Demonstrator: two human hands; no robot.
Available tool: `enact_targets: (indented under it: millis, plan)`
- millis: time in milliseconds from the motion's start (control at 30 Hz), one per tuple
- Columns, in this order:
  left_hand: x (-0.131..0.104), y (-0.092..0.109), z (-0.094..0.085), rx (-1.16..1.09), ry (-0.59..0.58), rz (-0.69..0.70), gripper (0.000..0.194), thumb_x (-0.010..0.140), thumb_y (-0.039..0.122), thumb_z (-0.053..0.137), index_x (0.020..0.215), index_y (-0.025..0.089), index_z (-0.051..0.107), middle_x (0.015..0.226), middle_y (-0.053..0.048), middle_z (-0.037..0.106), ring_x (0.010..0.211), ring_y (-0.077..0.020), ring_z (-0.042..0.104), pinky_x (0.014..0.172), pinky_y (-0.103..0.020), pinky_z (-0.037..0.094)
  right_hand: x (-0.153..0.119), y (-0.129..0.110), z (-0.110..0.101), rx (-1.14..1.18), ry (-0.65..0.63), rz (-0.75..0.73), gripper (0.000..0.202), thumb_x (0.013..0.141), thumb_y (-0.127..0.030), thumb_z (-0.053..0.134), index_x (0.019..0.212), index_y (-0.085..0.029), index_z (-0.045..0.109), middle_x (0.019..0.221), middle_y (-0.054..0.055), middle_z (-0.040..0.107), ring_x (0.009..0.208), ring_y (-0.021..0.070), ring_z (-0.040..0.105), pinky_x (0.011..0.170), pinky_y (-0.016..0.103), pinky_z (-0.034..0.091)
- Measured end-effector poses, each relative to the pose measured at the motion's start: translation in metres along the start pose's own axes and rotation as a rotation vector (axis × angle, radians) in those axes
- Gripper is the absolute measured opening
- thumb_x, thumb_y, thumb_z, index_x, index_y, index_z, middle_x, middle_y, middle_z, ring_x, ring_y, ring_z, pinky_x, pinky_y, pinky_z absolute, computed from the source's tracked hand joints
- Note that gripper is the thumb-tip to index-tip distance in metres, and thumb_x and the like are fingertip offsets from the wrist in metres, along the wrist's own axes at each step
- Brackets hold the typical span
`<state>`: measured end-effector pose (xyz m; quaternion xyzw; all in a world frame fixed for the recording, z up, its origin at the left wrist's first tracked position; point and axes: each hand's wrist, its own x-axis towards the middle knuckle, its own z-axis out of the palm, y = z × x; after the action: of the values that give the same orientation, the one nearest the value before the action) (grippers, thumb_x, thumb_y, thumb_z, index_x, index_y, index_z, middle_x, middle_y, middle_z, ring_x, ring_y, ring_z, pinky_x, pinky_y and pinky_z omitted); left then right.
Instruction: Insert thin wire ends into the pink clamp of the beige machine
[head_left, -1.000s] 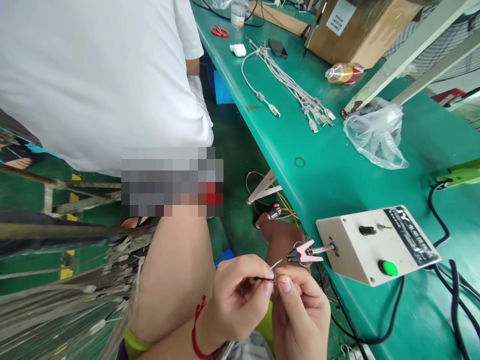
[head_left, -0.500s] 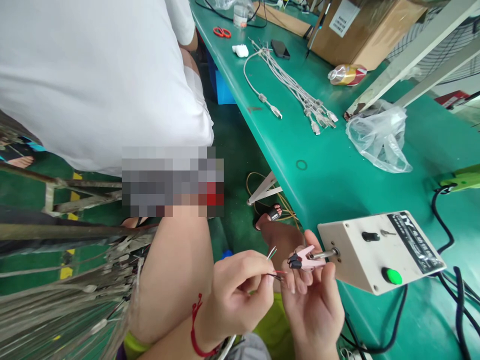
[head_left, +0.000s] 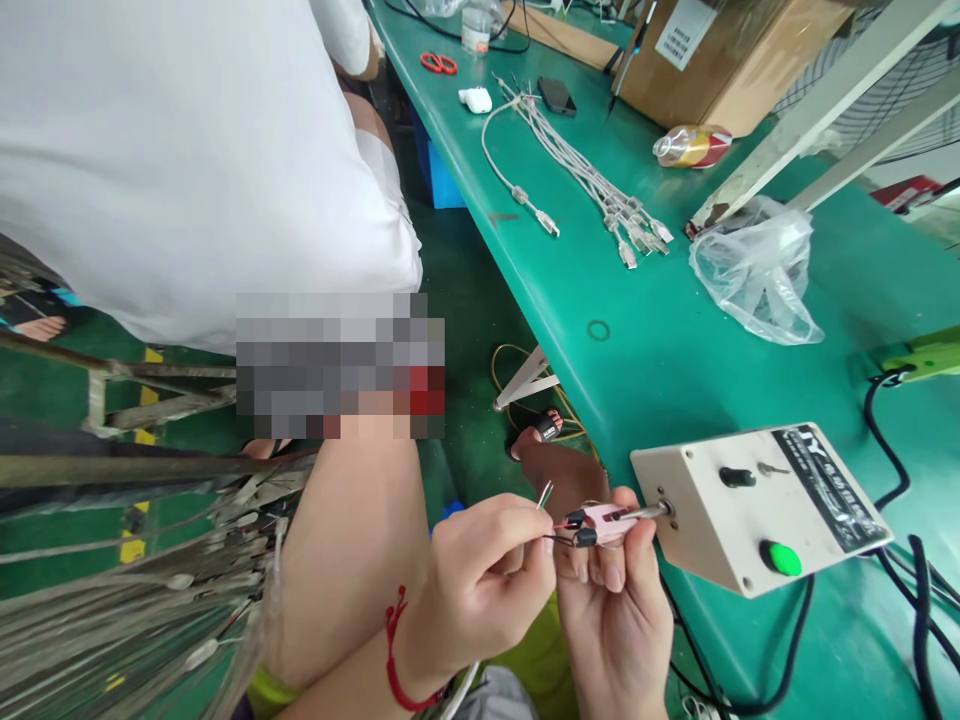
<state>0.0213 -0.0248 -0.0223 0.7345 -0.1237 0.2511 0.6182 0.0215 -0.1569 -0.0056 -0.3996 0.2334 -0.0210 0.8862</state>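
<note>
The left hand (head_left: 480, 585), wearing a red cord at the wrist, is pinching a bundle of thin stripped wires, red, black, green and white (head_left: 551, 520), between thumb and forefinger, its fingers closed tightly on them. The wire tips are fanning out toward two o'clock, with the red and black ends reaching into the small pink plastic clip with black tips (head_left: 596, 522). The right hand (head_left: 619, 610) is sitting just at three o'clock of the left, fingers pressed together around the pink clip, squeezing it from below and behind. The clip is hanging off a metal rod projecting from the nine o'clock side of a cream rectangular tester box with a green button (head_left: 757, 505), which is lying at the near edge of the green workbench (head_left: 675, 350). Further toward twelve o'clock a bunch of grey USB cables (head_left: 592, 190) is lying on the bench, with a crumpled clear plastic bag (head_left: 757, 275) at their three o'clock. A person in a white shirt (head_left: 187, 150) is standing at ten o'clock.
</note>
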Motion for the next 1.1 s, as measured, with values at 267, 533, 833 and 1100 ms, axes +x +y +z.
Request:
enact_targets:
  millis: [267, 533, 833, 1100]
  plan:
    - [-0.002, -0.001, 0.002, 0.007, -0.028, 0.033, 0.032, 0.097, -0.006, 0.064, 0.113, 0.021, 0.07, 0.094, -0.005, 0.082, 0.077, -0.0142, 0.077, 0.071, -0.019, 0.063, -0.002, 0.0, -0.005, -0.026, -0.018, 0.049, 0.047, 0.09, -0.063, 0.099, 0.122, -0.03, 0.09, 0.062, -0.01, 0.035, 0.058, 0.0123, 0.028, 0.055, 0.023, 0.043]
    - [-0.003, -0.001, 0.003, -0.026, -0.017, 0.044, 0.033, 0.096, -0.007, 0.063, 0.113, 0.021, 0.07, 0.09, -0.004, 0.081, 0.065, -0.011, 0.068, 0.059, -0.018, 0.055, -0.011, 0.019, -0.033, 0.008, -0.084, 0.17, 0.057, 0.106, -0.067, 0.072, 0.137, -0.021, 0.085, 0.06, -0.004, 0.053, 0.06, 0.0184, 0.045, 0.066, 0.033, 0.046]
    - [-0.009, 0.003, -0.004, 0.028, 0.057, 0.059, 0.031, 0.097, -0.004, 0.064, 0.114, 0.021, 0.07, 0.083, -0.003, 0.079, 0.062, -0.0133, 0.073, 0.058, -0.02, 0.058, -0.023, 0.024, -0.03, -0.125, -0.157, 0.049, 0.03, 0.105, -0.052, 0.079, 0.096, -0.024, 0.084, 0.06, -0.007, 0.047, 0.057, 0.0147, 0.041, 0.061, 0.027, 0.046]
    - [-0.028, -0.006, -0.004, -0.121, 0.033, -0.016, 0.024, 0.102, 0.002, 0.07, 0.115, 0.021, 0.074, 0.092, -0.005, 0.081, 0.074, -0.0156, 0.078, 0.062, -0.02, 0.061, -0.041, 0.031, -0.041, -0.311, -0.097, -0.107, 0.027, 0.094, -0.041, 0.1, 0.11, -0.022, 0.089, 0.089, 0.003, 0.082, 0.076, 0.017, 0.073, 0.071, 0.027, 0.059]
